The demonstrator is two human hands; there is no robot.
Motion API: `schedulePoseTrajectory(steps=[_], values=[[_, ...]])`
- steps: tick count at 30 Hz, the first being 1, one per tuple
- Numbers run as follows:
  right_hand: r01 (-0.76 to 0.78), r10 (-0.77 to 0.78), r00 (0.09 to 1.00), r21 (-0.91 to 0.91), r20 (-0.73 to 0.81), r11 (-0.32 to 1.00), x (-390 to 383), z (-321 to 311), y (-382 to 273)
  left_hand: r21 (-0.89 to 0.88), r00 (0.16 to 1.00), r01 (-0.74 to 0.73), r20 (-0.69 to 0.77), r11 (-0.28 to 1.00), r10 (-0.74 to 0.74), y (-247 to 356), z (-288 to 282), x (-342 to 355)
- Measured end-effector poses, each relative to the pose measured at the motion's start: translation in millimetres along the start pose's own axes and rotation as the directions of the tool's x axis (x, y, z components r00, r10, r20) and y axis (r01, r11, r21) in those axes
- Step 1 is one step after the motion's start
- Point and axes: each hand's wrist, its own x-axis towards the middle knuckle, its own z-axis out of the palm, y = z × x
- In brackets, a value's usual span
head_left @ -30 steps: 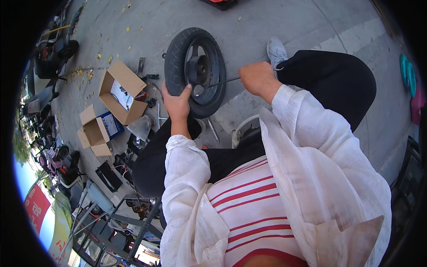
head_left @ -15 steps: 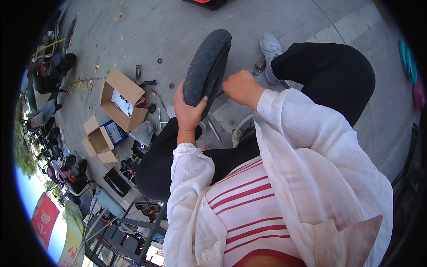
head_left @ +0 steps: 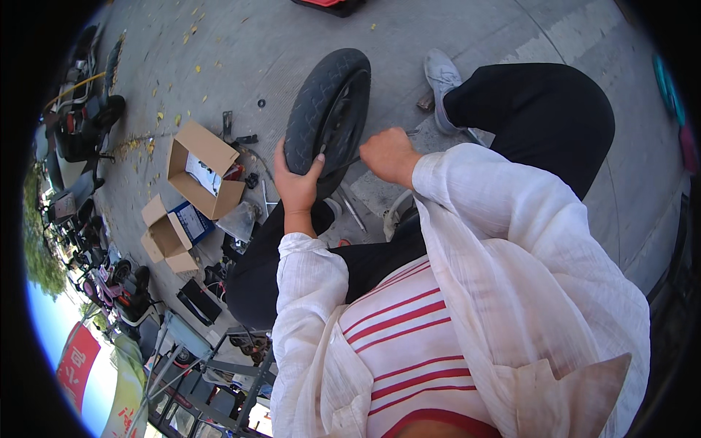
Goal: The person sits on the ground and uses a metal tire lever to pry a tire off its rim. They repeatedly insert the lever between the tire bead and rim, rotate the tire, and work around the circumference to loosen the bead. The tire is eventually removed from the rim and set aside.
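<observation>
A black wheel (head_left: 314,102) with a treaded tyre stands tilted in front of me, its dark rim partly showing on the right. My left hand (head_left: 296,182) grips the tyre's lower left side, thumb pressed on the tread near the rim. In my right hand (head_left: 388,153), closed as a fist, is a thin metal bar (head_left: 348,163) that reaches into the lower part of the wheel; its tip is hard to make out. Behind that fist lie my white shoe (head_left: 442,77) and bent right leg in black trousers.
Open cardboard boxes (head_left: 201,139), a plastic bag (head_left: 237,219), metal tools (head_left: 350,208) and small parts lie left of and beneath the wheel. Several scooters (head_left: 87,124) line the left edge, with a metal frame below. A red-black object (head_left: 325,4) sits at the top, teal items (head_left: 668,87) at far right.
The wheel has turned from showing its hub face to showing mostly tread. My right hand and bar have moved left and down, closer to the tyre; my left hand still grips it.
</observation>
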Motion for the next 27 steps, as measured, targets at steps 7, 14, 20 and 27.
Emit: schedulePoseTrajectory(steps=[7, 14, 20, 27], values=[[-0.09, 0.084, 0.995, 0.101, 0.056, 0.991, 2, 14, 0, 0.016, 0.999, -0.003, -0.036, 1.0, 0.004, -9, -2, 2], [-0.313, 0.24, 0.932, 0.268, 0.273, 0.911, -12, 38, 1, -0.018, 0.993, 0.038, -0.108, 0.999, -0.039, -19, -11, 19], [-0.426, 0.316, 0.891, 0.365, 0.325, 0.828, -21, 46, -6, 0.009, 0.988, 0.08, -0.136, 0.997, -0.078, -24, -12, 33], [-0.485, 0.337, 0.867, 0.469, 0.367, 0.738, -31, 41, -10, 0.037, 0.985, 0.119, -0.134, 0.992, -0.113, -15, -11, 44]])
